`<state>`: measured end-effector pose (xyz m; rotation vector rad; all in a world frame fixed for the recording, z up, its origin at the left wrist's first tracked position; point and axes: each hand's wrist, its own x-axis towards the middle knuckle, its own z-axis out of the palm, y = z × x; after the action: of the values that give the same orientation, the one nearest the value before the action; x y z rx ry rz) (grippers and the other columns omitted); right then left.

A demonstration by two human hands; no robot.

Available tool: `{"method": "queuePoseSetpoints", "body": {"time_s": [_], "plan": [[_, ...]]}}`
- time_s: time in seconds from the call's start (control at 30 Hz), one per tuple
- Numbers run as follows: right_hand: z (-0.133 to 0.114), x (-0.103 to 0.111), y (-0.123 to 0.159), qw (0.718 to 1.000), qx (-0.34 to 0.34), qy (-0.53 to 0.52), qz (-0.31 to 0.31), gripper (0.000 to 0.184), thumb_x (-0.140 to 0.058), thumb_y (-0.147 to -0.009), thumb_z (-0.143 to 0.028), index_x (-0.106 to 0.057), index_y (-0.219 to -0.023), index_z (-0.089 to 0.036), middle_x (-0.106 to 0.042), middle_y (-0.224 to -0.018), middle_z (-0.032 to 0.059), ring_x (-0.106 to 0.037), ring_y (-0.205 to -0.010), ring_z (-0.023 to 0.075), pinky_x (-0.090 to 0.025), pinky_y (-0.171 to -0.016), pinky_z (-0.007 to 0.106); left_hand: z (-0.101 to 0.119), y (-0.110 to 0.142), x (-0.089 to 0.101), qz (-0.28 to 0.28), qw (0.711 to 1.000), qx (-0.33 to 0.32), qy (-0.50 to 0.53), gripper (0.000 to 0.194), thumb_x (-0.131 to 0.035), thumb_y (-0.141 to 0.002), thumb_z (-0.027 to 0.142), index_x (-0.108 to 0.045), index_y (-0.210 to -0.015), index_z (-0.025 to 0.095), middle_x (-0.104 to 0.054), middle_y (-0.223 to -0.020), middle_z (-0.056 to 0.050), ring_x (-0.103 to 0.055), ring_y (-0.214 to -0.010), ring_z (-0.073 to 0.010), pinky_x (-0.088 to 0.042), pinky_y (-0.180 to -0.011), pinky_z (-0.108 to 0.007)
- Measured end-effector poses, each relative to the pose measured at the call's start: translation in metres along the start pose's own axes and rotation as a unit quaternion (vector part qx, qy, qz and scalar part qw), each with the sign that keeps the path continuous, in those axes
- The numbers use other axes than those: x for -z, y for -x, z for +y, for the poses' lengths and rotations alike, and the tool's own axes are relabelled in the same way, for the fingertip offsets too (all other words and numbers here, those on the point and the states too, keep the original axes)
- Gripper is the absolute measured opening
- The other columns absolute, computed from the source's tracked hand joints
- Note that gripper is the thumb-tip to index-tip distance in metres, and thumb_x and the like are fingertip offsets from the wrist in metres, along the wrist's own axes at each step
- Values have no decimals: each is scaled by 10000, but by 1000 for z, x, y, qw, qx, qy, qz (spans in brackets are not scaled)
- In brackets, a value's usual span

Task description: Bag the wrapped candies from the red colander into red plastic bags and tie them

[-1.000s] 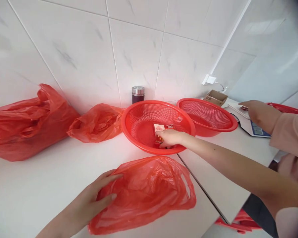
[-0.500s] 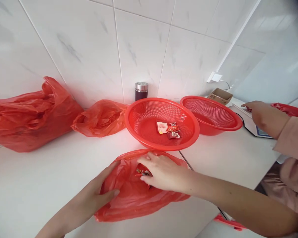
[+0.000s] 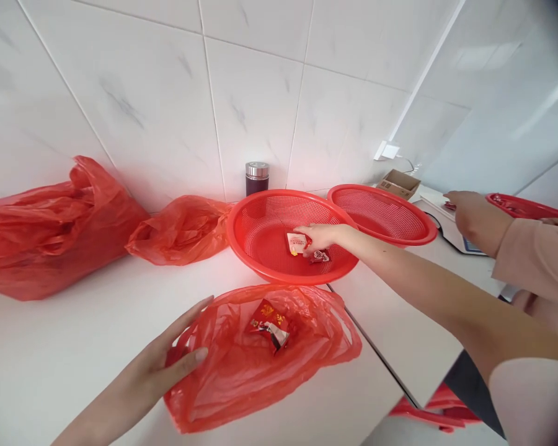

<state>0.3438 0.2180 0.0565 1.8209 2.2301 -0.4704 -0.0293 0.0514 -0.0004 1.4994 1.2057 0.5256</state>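
Observation:
On the table before me lies a red plastic bag (image 3: pixel 242 396), its mouth spread wide. Red wrapped snack packets (image 3: pixel 270 322) sit inside, with gold print and a black-and-white patch. My left hand (image 3: pixel 177 350) holds the bag's left rim, thumb on the near side and fingers along the outer edge. Over the red colander (image 3: pixel 260 254) behind the bag, my right hand (image 3: pixel 320 238) reaches in with its fingers closed around a small red wrapped packet (image 3: pixel 308 246). Beside those fingers are a pale packet (image 3: pixel 296 242) and a dark red wrapped snack (image 3: pixel 320 256).
A second red colander (image 3: pixel 385 217) stands behind on the right. Two more red bags (image 3: pixel 51 229) (image 3: pixel 181 229) lie left. Against the tiled wall are a steel-lidded flask (image 3: pixel 257 178) and a cardboard box (image 3: pixel 398 184). A co-worker's hand (image 3: pixel 478 220) is over a scale (image 3: pixel 472 244).
My right hand has left the bag and moved up into the colander, onto the red packet. The packets in the bag are now uncovered. My left hand stays at the bag's rim.

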Motion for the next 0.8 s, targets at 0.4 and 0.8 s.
{"method": "queuePoseSetpoints", "body": {"time_s": [0.4,0.8], "plan": [[17,-6,-20,998,28,12,-54,877,-793,-634,-293,-393,-1411,-213,-594,-1242,107,-609,-1018,267,-455,-719,267,15,2,-10,69,996,53,21,731,-458,-867,620,-196,-1506,380,-349,-1528,-93,-580,-1201,-308,-564,-892,-388],[16,-7,-9,989,-8,72,-127,556,-868,-505,-408,-696,-973,-162,-682,-977,62,-630,-875,264,-442,-679,289,-3,2,19,23,990,125,58,791,-520,-777,711,-269,-1455,390,-542,-1345,-68,-708,-830,-249,-602,-800,-402]]}}
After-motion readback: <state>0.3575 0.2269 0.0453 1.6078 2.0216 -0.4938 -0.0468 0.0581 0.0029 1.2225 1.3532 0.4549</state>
